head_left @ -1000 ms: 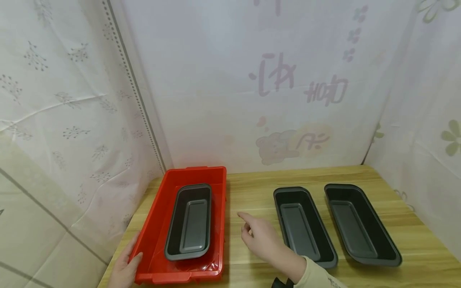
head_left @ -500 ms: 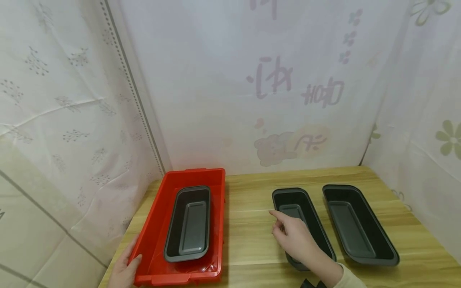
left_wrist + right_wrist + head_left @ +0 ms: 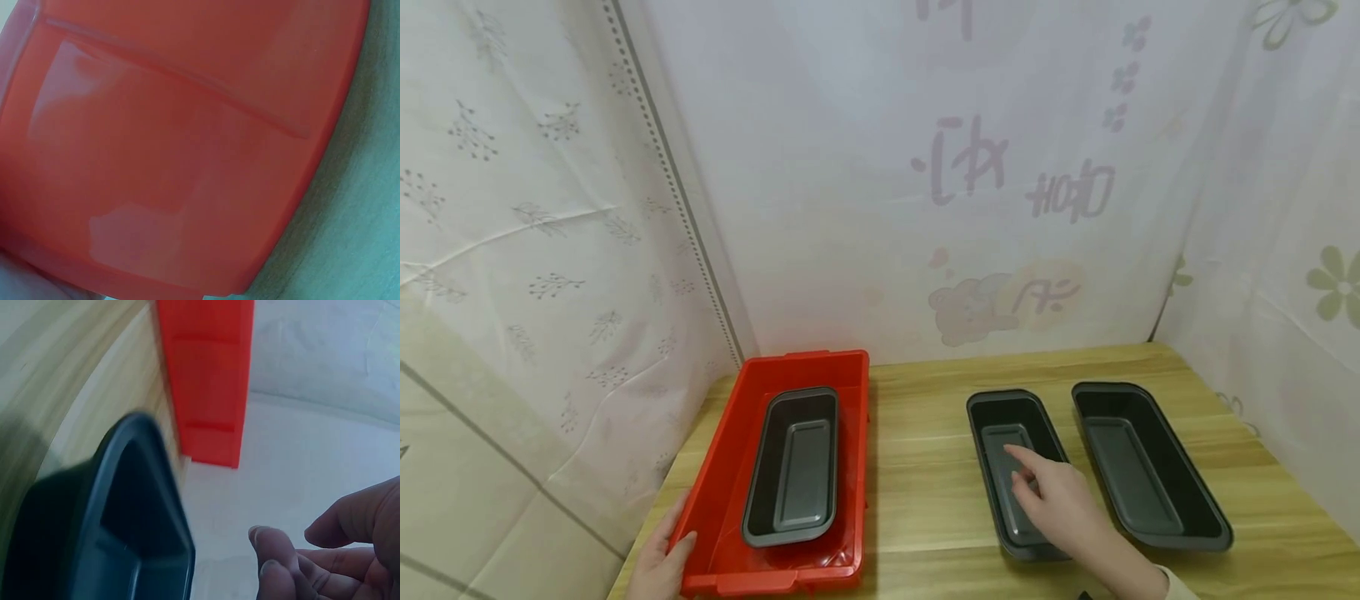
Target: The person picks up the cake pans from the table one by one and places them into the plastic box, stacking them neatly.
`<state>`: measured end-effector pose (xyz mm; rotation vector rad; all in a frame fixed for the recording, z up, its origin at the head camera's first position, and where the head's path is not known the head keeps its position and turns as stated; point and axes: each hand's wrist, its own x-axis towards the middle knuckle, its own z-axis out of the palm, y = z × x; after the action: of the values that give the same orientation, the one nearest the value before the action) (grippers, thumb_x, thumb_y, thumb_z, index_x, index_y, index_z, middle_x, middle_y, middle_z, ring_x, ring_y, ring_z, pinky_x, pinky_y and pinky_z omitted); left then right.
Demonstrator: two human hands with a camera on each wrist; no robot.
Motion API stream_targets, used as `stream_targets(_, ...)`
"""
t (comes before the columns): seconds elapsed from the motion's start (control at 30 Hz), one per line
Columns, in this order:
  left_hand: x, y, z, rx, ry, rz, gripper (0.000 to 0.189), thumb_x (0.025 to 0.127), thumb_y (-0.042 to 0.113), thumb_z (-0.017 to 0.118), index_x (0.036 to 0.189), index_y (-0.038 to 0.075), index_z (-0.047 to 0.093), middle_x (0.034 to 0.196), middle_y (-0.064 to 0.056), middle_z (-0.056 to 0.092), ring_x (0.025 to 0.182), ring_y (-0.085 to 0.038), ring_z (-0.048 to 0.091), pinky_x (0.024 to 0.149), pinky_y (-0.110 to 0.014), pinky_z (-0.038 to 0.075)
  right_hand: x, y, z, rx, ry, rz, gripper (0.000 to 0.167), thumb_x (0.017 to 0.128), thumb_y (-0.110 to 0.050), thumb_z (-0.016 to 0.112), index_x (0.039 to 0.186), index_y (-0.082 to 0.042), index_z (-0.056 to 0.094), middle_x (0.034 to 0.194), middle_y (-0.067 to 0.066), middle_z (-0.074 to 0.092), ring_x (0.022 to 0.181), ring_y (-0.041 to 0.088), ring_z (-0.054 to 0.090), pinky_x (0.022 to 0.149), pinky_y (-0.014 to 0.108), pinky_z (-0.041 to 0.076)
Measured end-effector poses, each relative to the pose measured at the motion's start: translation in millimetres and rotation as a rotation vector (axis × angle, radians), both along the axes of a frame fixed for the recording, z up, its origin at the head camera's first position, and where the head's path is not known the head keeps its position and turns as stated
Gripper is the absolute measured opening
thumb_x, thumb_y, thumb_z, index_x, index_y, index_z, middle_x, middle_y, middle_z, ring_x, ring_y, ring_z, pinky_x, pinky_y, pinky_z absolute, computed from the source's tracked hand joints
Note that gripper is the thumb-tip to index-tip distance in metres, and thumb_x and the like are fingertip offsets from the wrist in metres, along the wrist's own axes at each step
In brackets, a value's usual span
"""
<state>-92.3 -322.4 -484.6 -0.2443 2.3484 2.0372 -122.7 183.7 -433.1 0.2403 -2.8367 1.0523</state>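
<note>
R hand (image 3: 1063,504) farther rt over mid pan (image 3: 997,475), dk pan (image 3: 795,467) in tray (image 3: 735,479)

Left hand (image 3: 658,560) grips, thumb apart from fingers; right hand (image 3: 1058,500) hovers, index extended, others loosely curled
</note>
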Motion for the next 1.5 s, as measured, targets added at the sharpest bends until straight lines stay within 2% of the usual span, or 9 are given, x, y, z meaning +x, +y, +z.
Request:
stream_targets(0.3,-0.4,0.7,1.6,0.003,-0.062,0.026,0.067,0.101,0.008,0.045,0.156,0.005,0.006,0.112,0.024,0.046,0.093,-0.009,0.062,0.076,-0.042,0.056,5.3,29.9,-8.7,0.219,0.020,-0.090,0.038,0.092,-0.014,0.062,0.130,-0.007,0.062,0.057,-0.014,0.049,0.039,0.009,0.035,0.038,0.023,0.025)
stream_targets(0.5,-0.5,0.4,1.1,-0.020,-0.028,0.013,0.066,0.102,0.006,0.044,0.156,0.005,0.008,0.112,0.026,0.047,0.092,-0.009,0.062,0.074,-0.040,0.056,12.4,46.8,-13.9,0.290,-0.017,-0.128,0.038,0.092,-0.016,0.062,0.129,-0.004,0.062,0.055,-0.010,0.046,0.040,0.013,0.035,0.038,0.027,0.026)
stream_targets(0.57,-0.3,0.6,1.7,-0.034,-0.025,0.013,0.066,0.101,0.005,0.044,0.156,0.004,0.008,0.117,0.020,0.048,0.093,-0.009,0.062,0.074,-0.040,0.056,13.7,51.3,-15.8,0.317,-0.033,-0.138,0.038,0.092,-0.017,0.062,0.128,-0.004,0.062,0.055,-0.009,0.046,0.041,0.014,0.036,0.039,0.028,0.027)
stream_targets(0.73,-1.5,3.5,5.5,-0.100,-0.054,0.029,0.064,0.100,0.000,0.040,0.155,0.001,0.009,0.138,-0.015,0.040,0.095,-0.011,0.062,0.076,-0.041,0.056,18.5,59.5,-22.1,0.383,-0.024,-0.163,0.039,0.091,-0.018,0.064,0.126,-0.002,0.062,0.051,-0.008,0.044,0.041,0.014,0.036,0.038,0.031,0.027)
stream_targets(0.83,-2.3,4.1,5.5,-0.122,-0.051,0.024,0.063,0.099,-0.002,0.038,0.155,0.000,0.008,0.144,-0.023,0.032,0.096,-0.012,0.061,0.076,-0.040,0.056,20.6,63.8,-25.0,0.413,-0.045,-0.173,0.040,0.090,-0.019,0.065,0.125,0.001,0.061,0.050,-0.006,0.042,0.042,0.015,0.038,0.038,0.032,0.029)
stream_targets(0.93,-2.0,4.3,5.2,-0.118,-0.061,0.019,0.064,0.098,-0.003,0.036,0.155,0.000,0.007,0.146,-0.027,0.025,0.098,-0.015,0.061,0.077,-0.040,0.056,19.6,67.3,-26.2,0.430,-0.113,-0.170,0.042,0.091,-0.022,0.064,0.124,0.004,0.061,0.054,-0.004,0.048,0.046,0.016,0.045,0.040,0.034,0.034)
stream_targets(1.2,-0.8,3.9,3.5,-0.128,-0.011,0.033,0.062,0.100,0.001,0.044,0.154,-0.002,0.012,0.132,-0.006,0.044,0.091,-0.008,0.061,0.073,-0.038,0.056,13.5,73.3,-36.6,0.420,-0.230,-0.100,0.043,0.089,-0.020,0.069,0.123,0.005,0.061,0.079,0.007,0.068,0.060,0.022,0.060,0.046,0.039,0.044)
stream_targets(1.33,-1.1,5.7,5.4,-0.143,-0.020,0.040,0.062,0.100,-0.001,0.043,0.154,-0.003,0.012,0.132,-0.009,0.045,0.093,-0.014,0.062,0.072,-0.039,0.056,11.0,75.0,-41.6,0.383,-0.237,-0.069,0.041,0.088,-0.013,0.071,0.122,0.007,0.060,0.084,0.009,0.069,0.065,0.024,0.063,0.050,0.041,0.048)
stream_targets(1.5,-1.3,8.3,9.2,-0.158,-0.034,0.031,0.060,0.100,-0.005,0.038,0.153,-0.004,0.009,0.143,-0.033,0.030,0.097,-0.024,0.062,0.073,-0.041,0.056,9.4,78.0,-46.5,0.336,-0.225,-0.039,0.042,0.088,-0.010,0.069,0.121,0.013,0.058,0.089,0.014,0.069,0.069,0.025,0.065,0.058,0.044,0.051)
